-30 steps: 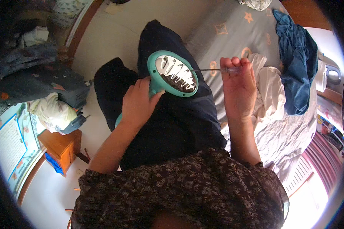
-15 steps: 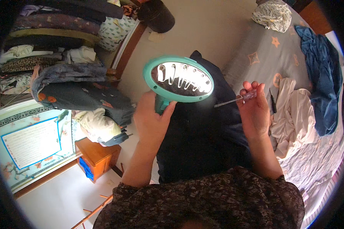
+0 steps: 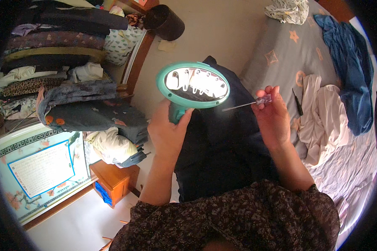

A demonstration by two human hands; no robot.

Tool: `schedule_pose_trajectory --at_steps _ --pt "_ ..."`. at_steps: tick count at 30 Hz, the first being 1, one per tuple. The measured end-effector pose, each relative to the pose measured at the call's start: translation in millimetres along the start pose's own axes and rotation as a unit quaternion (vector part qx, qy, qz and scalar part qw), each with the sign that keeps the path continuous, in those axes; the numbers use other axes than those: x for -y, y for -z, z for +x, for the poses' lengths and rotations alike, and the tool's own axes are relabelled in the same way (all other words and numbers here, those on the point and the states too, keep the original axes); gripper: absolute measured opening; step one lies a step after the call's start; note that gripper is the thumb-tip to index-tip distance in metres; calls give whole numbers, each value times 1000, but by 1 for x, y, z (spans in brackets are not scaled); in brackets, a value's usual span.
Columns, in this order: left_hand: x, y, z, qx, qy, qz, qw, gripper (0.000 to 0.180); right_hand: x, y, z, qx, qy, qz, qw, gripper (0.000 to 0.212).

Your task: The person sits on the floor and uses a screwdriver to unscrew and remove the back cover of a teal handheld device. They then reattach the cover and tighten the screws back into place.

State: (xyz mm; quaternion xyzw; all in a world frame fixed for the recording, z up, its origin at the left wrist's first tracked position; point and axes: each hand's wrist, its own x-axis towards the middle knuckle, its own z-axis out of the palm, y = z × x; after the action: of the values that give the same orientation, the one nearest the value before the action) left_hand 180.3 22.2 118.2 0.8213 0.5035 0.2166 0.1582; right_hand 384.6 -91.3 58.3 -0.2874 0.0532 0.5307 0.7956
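Note:
A teal handheld garment steamer [image 3: 165, 94] is upright in my left hand [image 3: 165, 129], which is wrapped round its handle below the head. Its shiny oval metal plate [image 3: 199, 94] faces me, with bright reflections across it. My right hand [image 3: 274, 117] grips the clear purplish handle of a screwdriver [image 3: 263, 100] between thumb and fingers. The screwdriver's thin shaft points left, its tip just off the lower right of the steamer's head and apart from it. Behind both hands lie my dark trousers [image 3: 222, 154].
To the right is a bed with a grey patterned sheet [image 3: 259, 62], holding a black pen-like tool [image 3: 298, 103], a pale pink cloth [image 3: 322, 125] and a blue garment [image 3: 349, 79]. Left are shelves of folded clothes [image 3: 58, 54], a wooden stool [image 3: 117, 180] and a dark bin [image 3: 165, 21].
My right hand has moved left and slightly up, bringing the screwdriver's tip nearer the steamer. The steamer has shifted a little left in view, still held by my left hand.

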Motion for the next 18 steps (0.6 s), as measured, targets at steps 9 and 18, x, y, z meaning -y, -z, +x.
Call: schedule_pose_trajectory --at_steps 9,18 --pt "6 -2 0 -8 7 -31 999 42 -8 -5 -4 14 -30 -1 999 25" --pt "9 -6 -3 -3 12 -34 999 42 -10 -11 -4 42 -40 7 998 25"
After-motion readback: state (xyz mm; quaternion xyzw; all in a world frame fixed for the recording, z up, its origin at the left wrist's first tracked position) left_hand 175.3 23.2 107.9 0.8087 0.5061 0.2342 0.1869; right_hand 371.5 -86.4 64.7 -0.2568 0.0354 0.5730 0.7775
